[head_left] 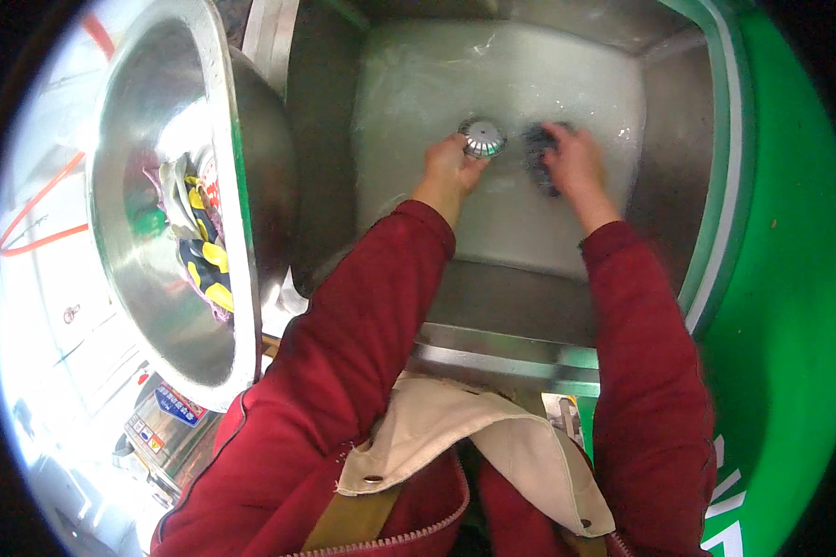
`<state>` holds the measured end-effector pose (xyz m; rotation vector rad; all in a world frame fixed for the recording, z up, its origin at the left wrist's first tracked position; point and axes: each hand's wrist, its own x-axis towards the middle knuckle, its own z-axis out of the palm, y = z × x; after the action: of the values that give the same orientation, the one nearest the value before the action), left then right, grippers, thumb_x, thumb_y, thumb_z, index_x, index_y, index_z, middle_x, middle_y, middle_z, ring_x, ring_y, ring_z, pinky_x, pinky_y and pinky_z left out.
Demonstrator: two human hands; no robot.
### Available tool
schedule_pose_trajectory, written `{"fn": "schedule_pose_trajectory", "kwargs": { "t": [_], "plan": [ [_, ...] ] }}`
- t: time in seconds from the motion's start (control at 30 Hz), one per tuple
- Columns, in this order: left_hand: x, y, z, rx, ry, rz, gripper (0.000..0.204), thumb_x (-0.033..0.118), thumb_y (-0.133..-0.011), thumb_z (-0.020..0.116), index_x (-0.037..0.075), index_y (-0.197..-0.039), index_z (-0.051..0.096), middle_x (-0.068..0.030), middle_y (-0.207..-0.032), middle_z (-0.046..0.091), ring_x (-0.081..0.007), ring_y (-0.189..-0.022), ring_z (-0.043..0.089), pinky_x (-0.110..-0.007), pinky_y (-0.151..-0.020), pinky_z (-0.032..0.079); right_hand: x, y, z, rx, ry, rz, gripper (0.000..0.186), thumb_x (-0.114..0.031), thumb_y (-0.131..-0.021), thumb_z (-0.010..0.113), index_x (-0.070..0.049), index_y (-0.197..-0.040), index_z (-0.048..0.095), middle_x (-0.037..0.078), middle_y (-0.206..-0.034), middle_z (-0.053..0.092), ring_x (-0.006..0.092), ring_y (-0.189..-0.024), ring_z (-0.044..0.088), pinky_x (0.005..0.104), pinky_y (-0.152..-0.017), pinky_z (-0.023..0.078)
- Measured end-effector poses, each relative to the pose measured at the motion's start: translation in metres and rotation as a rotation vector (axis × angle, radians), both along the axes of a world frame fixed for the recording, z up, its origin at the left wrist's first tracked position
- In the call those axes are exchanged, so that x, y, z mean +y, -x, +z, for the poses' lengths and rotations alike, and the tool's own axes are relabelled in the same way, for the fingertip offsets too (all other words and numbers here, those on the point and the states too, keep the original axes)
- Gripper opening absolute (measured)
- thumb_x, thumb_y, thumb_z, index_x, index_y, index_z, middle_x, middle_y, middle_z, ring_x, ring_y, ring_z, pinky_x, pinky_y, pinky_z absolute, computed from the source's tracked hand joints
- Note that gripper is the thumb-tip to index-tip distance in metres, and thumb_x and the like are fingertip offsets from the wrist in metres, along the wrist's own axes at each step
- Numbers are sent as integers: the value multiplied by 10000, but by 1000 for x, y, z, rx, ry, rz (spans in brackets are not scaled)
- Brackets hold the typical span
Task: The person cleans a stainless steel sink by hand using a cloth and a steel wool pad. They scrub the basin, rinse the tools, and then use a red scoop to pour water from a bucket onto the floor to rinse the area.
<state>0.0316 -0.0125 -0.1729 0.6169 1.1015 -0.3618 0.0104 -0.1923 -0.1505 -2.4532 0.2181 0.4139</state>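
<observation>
Slotted metal dome [484, 138] is edge-pinched by left hand [448, 167], likely to leave slots exposed; dark pad [537, 151] under right hand [578, 167] is touched by half-curled fingers, grip unclear.

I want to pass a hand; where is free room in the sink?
Free: between the far wall and slotted strainer; between the left wall and left hand. Crowded: middle, with the right hand at a dark scrubber.

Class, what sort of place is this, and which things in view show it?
Probably a washing-up area, perhaps in a kitchen. The deep metal sink holds what looks like cloudy water, and a large metal bowl beside it contains what look like cloths.
</observation>
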Motion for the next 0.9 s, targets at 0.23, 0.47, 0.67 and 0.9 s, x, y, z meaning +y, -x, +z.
{"fn": "schedule_pose_trajectory", "kwargs": {
  "t": [0.23,0.47,0.67,0.9],
  "plan": [
    [4,5,-14,-15,-77,-230,242,149,-935,346,50,-1064,525,-115,-976,547,-243,-825,546,-394,-603,468,22,13,16,-180,79,164,439,-87,-805,606,-237,-1215,564,162,-955,576,318,-871,584,388,-765,477],
    [-10,2,-38,-136,314,-308,323,306,-951,367,58,-1033,556,-84,-832,576,-229,-708,544,-383,-618,457,27,1,3,46,-791,-450,387,-121,-784,574,-144,-1170,584,155,-857,653,339,-786,620,406,-712,492],
    [-8,1,31,-212,246,-401,515,534,-930,354,81,-1026,579,-90,-981,625,-268,-908,589,-438,-830,464,35,10,44,-220,-16,319,269,-113,-758,564,-150,-1013,638,61,-887,636,320,-869,585,404,-696,517],
    [-23,2,52,-174,221,-412,560,546,-933,298,92,-1138,554,-117,-1155,580,-281,-1075,534,-455,-972,385,41,-4,65,-599,351,342,162,-108,-729,581,-140,-873,648,-14,-939,600,236,-886,558,346,-578,533]
  ]
}}
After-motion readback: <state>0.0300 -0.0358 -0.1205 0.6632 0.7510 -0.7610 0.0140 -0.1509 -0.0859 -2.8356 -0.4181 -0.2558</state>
